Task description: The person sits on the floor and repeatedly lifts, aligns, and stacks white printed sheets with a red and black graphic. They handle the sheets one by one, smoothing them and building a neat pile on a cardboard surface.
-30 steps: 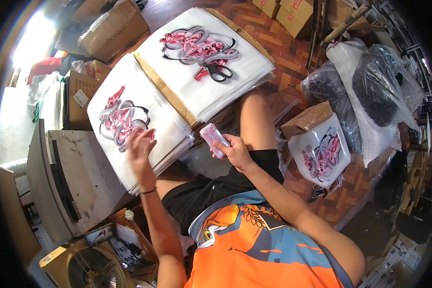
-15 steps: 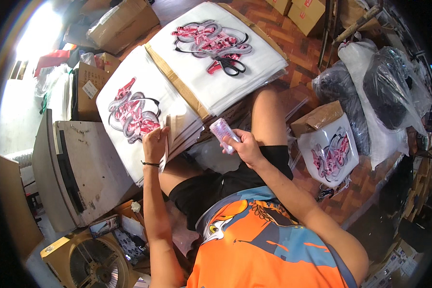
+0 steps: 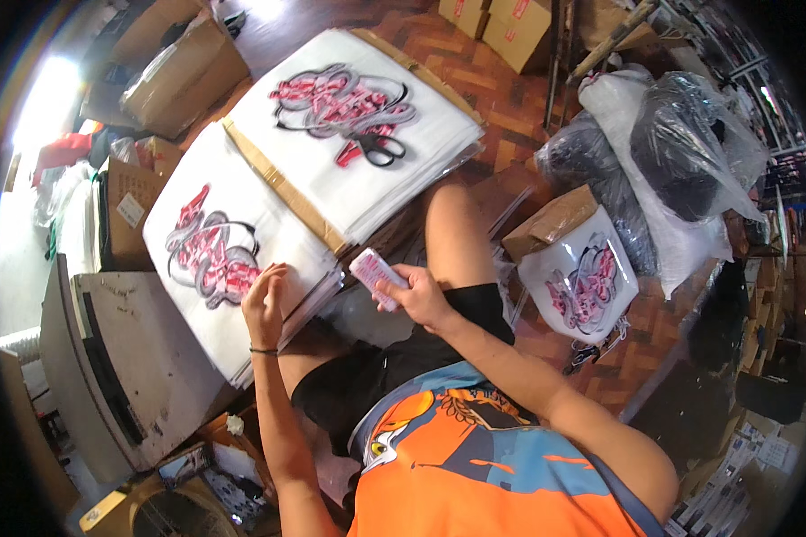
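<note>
On the near right corner of the left stack of white printed sheets (image 3: 175, 259) rests my left hand (image 3: 265, 300), its fingers stretched out and holding nothing. A grey and red graphic covers the middle of the top sheet. My right hand (image 3: 421, 300) is closed around a small pink-and-white rectangular packet (image 3: 372, 271) above my lap, just off the stack's near edge. Beyond lies the right stack of white sheets (image 3: 287, 170) with a similar graphic. Black-handled scissors (image 3: 382, 152) lie on that stack, apart from both hands.
A brown cardboard strip (image 3: 273, 174) runs between the stacks. To my right are a clear-wrapped package (image 3: 591, 286) and large plastic-covered bags (image 3: 690, 152). A grey cabinet (image 3: 143, 349) stands at left, a fan (image 3: 170, 510) below it. Cardboard boxes (image 3: 188, 85) stand farther back.
The sheet edges that my left hand held lifted now lie down, and its fingers have straightened onto the stack. My right hand still holds the packet. The whole view has shifted.
</note>
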{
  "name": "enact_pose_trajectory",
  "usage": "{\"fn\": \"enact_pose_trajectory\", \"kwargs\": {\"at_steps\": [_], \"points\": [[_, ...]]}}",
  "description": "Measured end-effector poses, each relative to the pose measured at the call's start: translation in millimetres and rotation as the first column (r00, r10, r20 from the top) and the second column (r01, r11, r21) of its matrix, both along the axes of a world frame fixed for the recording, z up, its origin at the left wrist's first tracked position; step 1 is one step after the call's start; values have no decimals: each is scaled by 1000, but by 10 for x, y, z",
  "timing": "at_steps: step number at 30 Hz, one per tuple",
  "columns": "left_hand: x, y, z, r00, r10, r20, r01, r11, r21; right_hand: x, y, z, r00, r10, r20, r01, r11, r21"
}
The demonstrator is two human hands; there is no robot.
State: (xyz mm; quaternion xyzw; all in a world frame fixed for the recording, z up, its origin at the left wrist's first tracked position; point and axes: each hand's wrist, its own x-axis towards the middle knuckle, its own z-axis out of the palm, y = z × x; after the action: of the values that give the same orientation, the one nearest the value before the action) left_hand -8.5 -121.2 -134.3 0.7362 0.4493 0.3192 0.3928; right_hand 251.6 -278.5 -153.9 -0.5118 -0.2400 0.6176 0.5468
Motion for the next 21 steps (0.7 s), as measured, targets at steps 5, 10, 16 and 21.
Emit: {"fn": "enact_pose_trajectory", "kwargs": {"at_steps": [5, 10, 16, 21], "points": [[286, -342, -80, 942, 89, -324, 52, 914, 403, 156, 147, 83, 1000, -24, 15, 24, 1000, 3], [302, -318, -147, 946, 181, -269, -47, 898, 438, 630, 853, 127, 996, -4, 85, -2, 998, 69], [286, -306, -161, 941, 229, -250, -81, 867, 492, 1327, 2262, 262, 949, -87, 304, 46, 989, 140], [355, -268, -241, 928, 248, -278, -55, 830, 556, 1789, 3282, 184, 849, -230, 476, 201, 973, 112]]}}
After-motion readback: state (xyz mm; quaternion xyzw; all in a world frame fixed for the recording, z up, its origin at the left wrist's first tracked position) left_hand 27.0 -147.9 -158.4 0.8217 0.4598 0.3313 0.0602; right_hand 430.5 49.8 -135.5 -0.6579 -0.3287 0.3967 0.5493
